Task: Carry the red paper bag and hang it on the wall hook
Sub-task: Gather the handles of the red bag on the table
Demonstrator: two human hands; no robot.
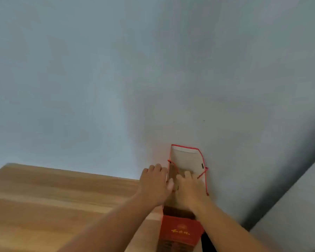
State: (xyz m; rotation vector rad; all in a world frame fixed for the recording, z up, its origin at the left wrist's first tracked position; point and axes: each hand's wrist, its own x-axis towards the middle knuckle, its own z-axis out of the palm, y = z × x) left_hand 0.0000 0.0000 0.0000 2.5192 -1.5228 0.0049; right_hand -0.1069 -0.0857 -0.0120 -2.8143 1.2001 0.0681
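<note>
The red paper bag (182,231) is held upright against the pale wall, just off the right end of a wooden table. Its mouth is open, showing a white inside and a red rim (185,147). Red cord handles (205,172) hang loose at its sides. My left hand (155,184) grips the left edge of the bag's mouth, thumb on the near side. My right hand (189,190) rests over the near edge, fingers curled into the opening. No wall hook shows in this view.
A wooden table (53,200) fills the lower left, with its far edge against the wall. The pale blue-grey wall (153,70) covers most of the view. A darker corner or door edge (289,188) runs diagonally at the right.
</note>
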